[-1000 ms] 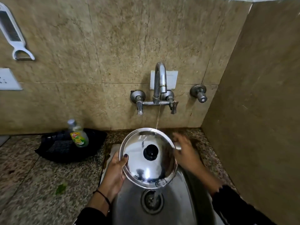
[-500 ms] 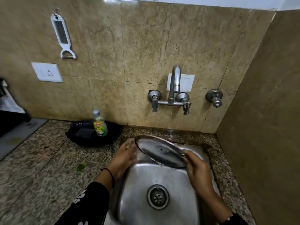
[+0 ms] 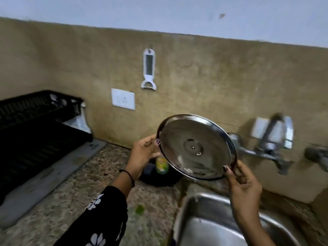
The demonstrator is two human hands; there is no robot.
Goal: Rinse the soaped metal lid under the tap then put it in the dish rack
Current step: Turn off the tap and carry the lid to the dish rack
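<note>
The round metal lid (image 3: 196, 147) is held up in the air, left of the tap (image 3: 273, 135) and above the counter's edge by the sink (image 3: 213, 226). Its shiny underside faces me and the knob is hidden behind it. My left hand (image 3: 144, 153) grips the lid's left rim. My right hand (image 3: 244, 183) grips its lower right rim. The black dish rack (image 3: 37, 121) stands on the counter at the far left, well apart from the lid.
A dish-soap bottle (image 3: 161, 165) stands in a black dish (image 3: 159, 179) behind the lid. On the tiled wall hang a white peeler (image 3: 149, 69) and a socket plate (image 3: 123, 99). A grey mat (image 3: 44, 178) lies under the rack on the speckled counter (image 3: 71, 201).
Both hands lifted the lid out of the sink and away from the tap, carrying it up and left. The view swung left, bringing the dish rack into sight.
</note>
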